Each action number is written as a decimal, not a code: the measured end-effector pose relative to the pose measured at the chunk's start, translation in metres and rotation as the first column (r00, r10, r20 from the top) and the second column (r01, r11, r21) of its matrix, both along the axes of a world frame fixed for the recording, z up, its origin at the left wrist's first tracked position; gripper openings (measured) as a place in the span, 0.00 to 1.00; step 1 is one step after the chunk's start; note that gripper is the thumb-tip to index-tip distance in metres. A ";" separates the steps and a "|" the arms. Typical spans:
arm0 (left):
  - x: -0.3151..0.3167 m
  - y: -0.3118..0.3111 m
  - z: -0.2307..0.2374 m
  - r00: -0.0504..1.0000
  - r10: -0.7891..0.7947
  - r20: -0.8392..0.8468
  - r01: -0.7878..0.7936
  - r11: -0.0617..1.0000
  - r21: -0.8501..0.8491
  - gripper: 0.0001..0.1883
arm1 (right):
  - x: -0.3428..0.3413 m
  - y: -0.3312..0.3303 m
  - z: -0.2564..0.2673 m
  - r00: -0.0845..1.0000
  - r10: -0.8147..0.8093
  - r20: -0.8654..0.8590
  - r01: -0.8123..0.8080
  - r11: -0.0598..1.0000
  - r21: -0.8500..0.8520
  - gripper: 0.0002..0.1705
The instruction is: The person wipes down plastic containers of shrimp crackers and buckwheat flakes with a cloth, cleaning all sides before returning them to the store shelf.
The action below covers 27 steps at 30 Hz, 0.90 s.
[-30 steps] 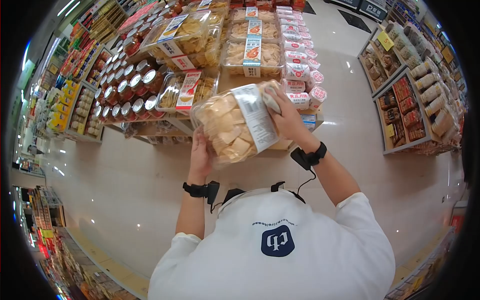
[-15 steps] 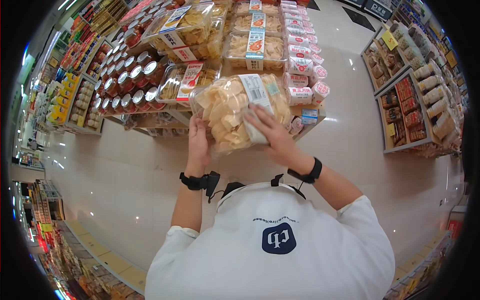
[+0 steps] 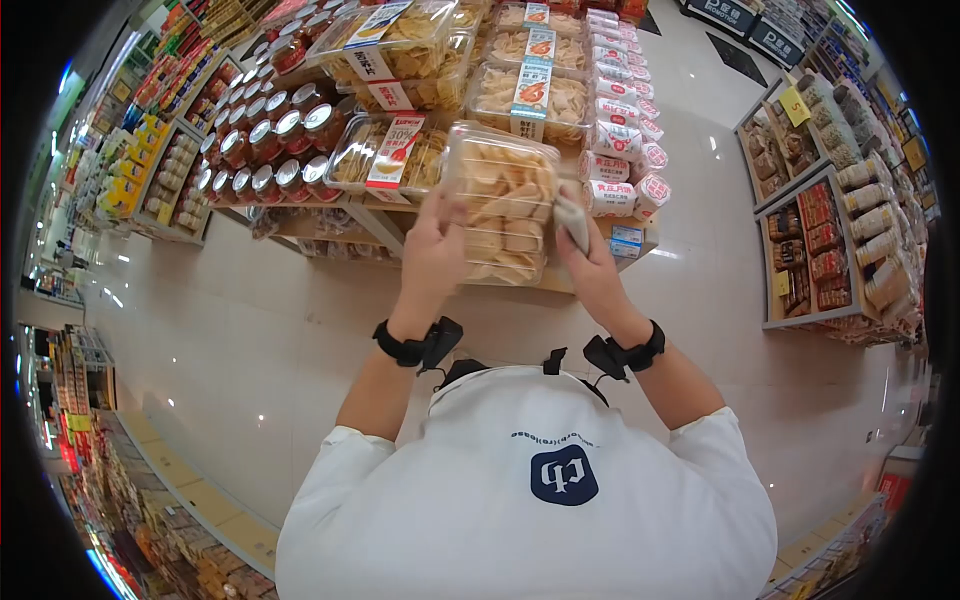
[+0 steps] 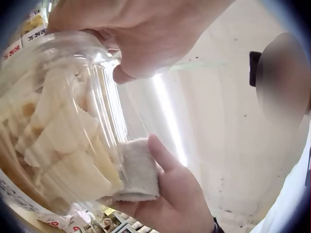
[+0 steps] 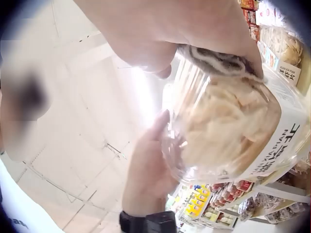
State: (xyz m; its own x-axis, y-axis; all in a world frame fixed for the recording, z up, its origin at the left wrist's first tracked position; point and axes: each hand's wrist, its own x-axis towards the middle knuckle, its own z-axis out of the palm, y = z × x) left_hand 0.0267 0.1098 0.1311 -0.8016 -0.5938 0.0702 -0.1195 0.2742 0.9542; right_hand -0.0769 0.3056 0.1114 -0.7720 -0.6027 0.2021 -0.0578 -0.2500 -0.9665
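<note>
A clear plastic box of prawn crackers (image 3: 500,205) is held up in front of the display, its side turned toward the head camera. My left hand (image 3: 432,255) grips the box by its left edge. On the opposite side, my right hand (image 3: 592,265) holds a folded pale cloth (image 3: 572,222) against the box wall. The left wrist view shows this cloth (image 4: 139,167) pinched between thumb and fingers beside the clear wall. In the right wrist view, grey folds of the cloth (image 5: 218,62) lie along the box's edge, and a printed white label (image 5: 274,145) wraps the box.
Stacked cracker boxes (image 3: 530,95) stand on the display just beyond. Jars with metal lids (image 3: 265,135) fill its left, and white paper-wrapped rolls (image 3: 615,140) line its right. Another shelf unit (image 3: 825,240) stands across the aisle at right.
The box has turned from its labelled face, tilted, to an upright side face. The right hand with the cloth went from the box's right end across the label, then back to its right side.
</note>
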 end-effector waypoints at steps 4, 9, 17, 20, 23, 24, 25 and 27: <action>-0.013 0.029 0.011 0.995 -0.098 -0.037 0.088 0.974 -0.211 0.33 | -0.012 -0.006 -0.009 0.985 -0.175 -0.010 0.175 0.983 0.060 0.35; -0.015 0.049 0.012 0.914 -0.395 -0.091 0.273 0.766 -0.582 0.44 | -0.016 0.010 -0.025 0.822 -0.127 0.556 0.258 0.952 -0.163 0.31; -0.023 0.065 -0.024 0.850 -0.524 -0.050 0.388 0.688 -0.613 0.51 | -0.030 0.025 -0.030 0.856 -0.245 0.455 0.284 0.959 -0.018 0.34; -0.031 0.075 -0.035 0.855 -0.517 -0.045 0.373 0.671 -0.641 0.50 | -0.033 0.031 -0.032 0.917 -0.332 0.221 0.310 0.942 0.130 0.42; -0.038 0.090 -0.043 0.877 -0.479 0.039 0.345 0.571 -0.745 0.48 | -0.030 0.032 -0.042 0.932 -0.353 -0.084 0.363 0.892 0.270 0.46; -0.041 0.094 -0.045 0.890 -0.448 0.087 0.331 0.503 -0.798 0.46 | -0.030 0.031 -0.042 0.920 -0.361 -0.154 0.392 0.866 0.310 0.47; -0.043 0.099 -0.050 0.889 -0.451 0.082 0.330 0.505 -0.797 0.46 | -0.030 0.030 -0.040 0.918 -0.362 -0.159 0.395 0.864 0.313 0.47; -0.044 0.107 -0.056 0.895 -0.423 0.138 0.325 0.408 -0.853 0.42 | -0.030 0.028 -0.037 0.842 -0.517 0.155 0.465 0.841 0.277 0.33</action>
